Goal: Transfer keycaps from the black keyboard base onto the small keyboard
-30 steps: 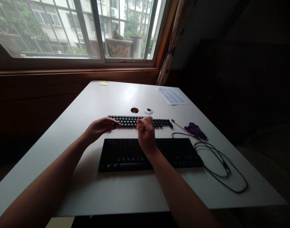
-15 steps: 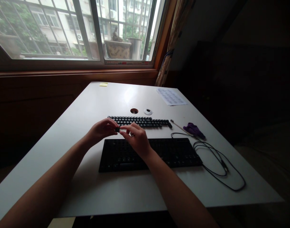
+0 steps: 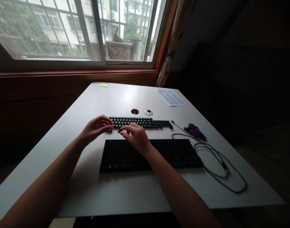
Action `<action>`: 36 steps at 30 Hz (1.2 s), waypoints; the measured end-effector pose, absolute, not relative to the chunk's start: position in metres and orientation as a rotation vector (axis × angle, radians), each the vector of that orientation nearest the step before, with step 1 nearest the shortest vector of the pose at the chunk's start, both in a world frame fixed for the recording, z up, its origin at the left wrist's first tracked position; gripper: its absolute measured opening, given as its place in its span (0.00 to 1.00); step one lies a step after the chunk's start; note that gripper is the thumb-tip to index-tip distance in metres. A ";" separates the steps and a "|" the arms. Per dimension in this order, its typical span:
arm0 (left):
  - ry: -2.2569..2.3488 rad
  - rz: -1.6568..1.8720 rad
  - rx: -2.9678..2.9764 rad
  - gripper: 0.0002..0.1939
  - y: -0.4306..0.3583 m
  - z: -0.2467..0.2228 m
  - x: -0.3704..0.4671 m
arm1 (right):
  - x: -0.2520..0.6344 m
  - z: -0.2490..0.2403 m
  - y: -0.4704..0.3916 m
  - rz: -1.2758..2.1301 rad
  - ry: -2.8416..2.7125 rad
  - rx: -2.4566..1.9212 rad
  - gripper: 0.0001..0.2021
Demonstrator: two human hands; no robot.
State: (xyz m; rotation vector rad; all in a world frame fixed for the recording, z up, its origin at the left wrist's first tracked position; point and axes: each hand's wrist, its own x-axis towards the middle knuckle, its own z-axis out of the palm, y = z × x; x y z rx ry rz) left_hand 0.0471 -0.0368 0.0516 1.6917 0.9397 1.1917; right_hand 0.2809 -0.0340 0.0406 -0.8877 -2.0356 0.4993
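Note:
A small black keycap (image 3: 119,130) is pinched between the thumb and index finger of my right hand (image 3: 137,136), above the back edge of a black keyboard (image 3: 182,155). That keyboard lies flat in front of me, its key area partly hidden by my right forearm. My left hand (image 3: 96,127) hovers at the left end of the rows of loose keycaps (image 3: 145,122), its thumb and fingers slightly apart and nothing visible between them. A dark keycap (image 3: 109,130) shows just under my left thumb.
On the white table (image 3: 71,126), a purple cloth (image 3: 194,131) and a thin brush (image 3: 179,127) lie right of the keycaps. The keyboard's cable (image 3: 230,190) loops at the right. Farther back are a round hole (image 3: 134,111), a white ring (image 3: 148,112), printed paper (image 3: 172,97) and a yellow note (image 3: 104,85).
My left hand has come away from the keycap and moved left, its fingers parting. My right hand stays nearly in place and keeps the keycap.

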 end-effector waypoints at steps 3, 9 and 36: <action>1.145 1.377 1.683 0.10 -0.033 0.053 0.029 | 0.276 0.043 -0.024 0.497 -2.150 -0.984 0.06; 1.331 1.245 1.671 0.14 -0.019 0.032 -0.003 | 0.255 0.039 -0.005 0.405 -2.416 -1.283 0.10; 1.311 0.981 2.586 0.08 -0.007 0.001 0.006 | 0.243 0.020 -0.003 0.322 -2.472 -1.456 0.14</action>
